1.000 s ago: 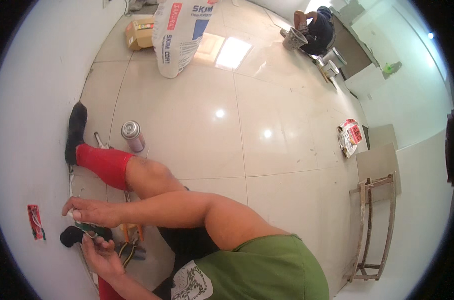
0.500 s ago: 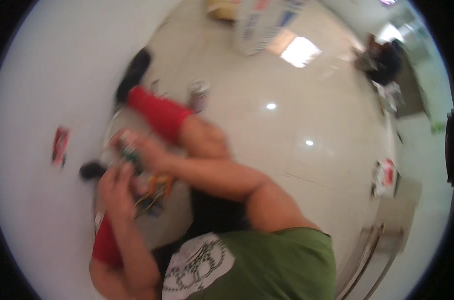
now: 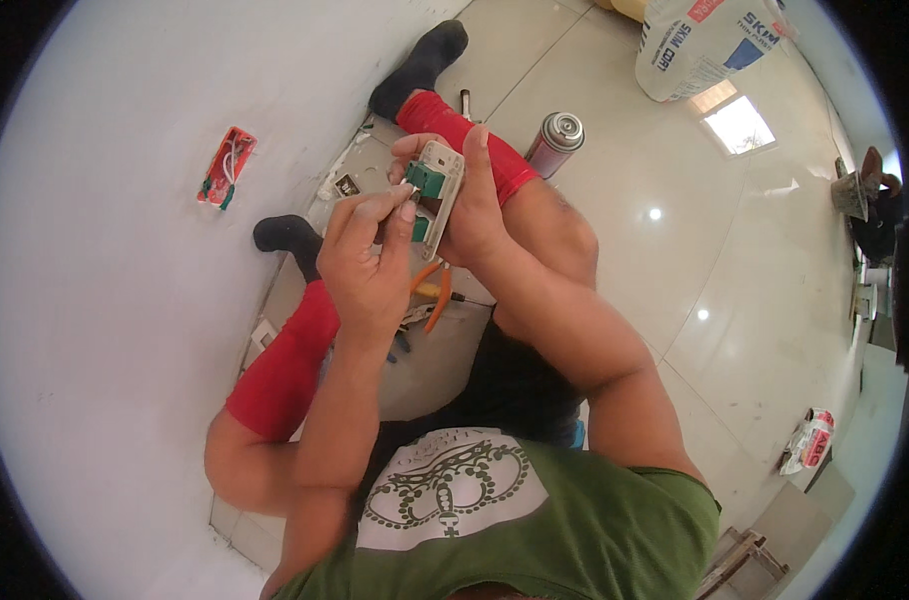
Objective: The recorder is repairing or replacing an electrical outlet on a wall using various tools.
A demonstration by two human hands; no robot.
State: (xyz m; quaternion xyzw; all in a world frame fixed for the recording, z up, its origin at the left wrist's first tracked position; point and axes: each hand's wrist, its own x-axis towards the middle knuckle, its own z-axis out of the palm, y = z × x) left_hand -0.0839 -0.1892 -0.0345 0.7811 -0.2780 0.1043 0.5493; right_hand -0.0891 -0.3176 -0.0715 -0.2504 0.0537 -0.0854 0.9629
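My right hand grips an off-white outlet or switch plate from its right side, fingers behind it and thumb along its edge. Two green modules are set in the plate; the upper green module shows most clearly. My left hand is closed in a pinch, its thumb and forefinger at the modules. Whatever small part they hold is hidden by the fingers. Below the plate, orange-handled pliers lie on the floor between my legs, along with other tools partly covered by my left hand.
An orange-red wall box with white wires sits in the left wall. Beyond my right leg stands a metal spray-type can. A large white printed sack is at the far right, and a bucket stands by the right wall.
The view has swung, so the scene appears shifted right and is sharper. My hands have lifted the plate, which now faces left with its green modules in sight.
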